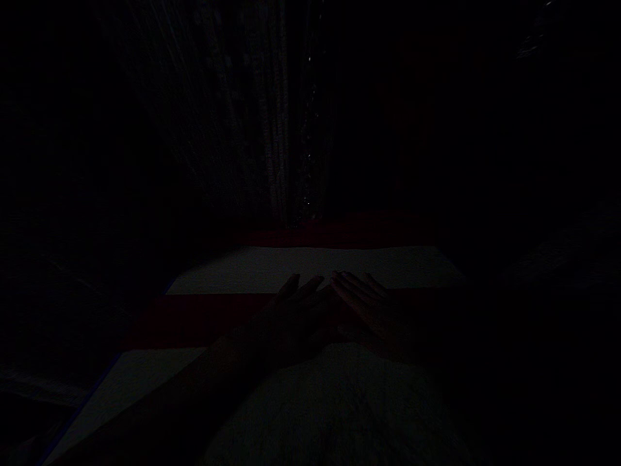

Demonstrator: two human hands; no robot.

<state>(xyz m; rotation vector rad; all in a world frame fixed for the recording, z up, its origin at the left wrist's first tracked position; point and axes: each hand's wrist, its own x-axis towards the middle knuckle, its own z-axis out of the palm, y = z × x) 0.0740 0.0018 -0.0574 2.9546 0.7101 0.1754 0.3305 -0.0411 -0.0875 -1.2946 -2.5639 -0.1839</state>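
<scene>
Very little light falls on the scene. My left hand (301,320) reaches in from the lower left, palm down, its fingers stretched out over a cloth with broad red and pale stripes (310,262). From the right comes my right hand (366,307), also flat, its straight fingers pointing up and to the left. The two hands meet near the middle, fingertips close together or touching; I cannot tell which. Neither hand shows anything held. The right forearm is lost in the dark.
A thin blue edge (104,375) runs along the left side of the striped cloth. Beyond its far end, a dark surface with vertical texture (276,129) rises, with small glints (308,155) beside it. Both sides are too dark to make out.
</scene>
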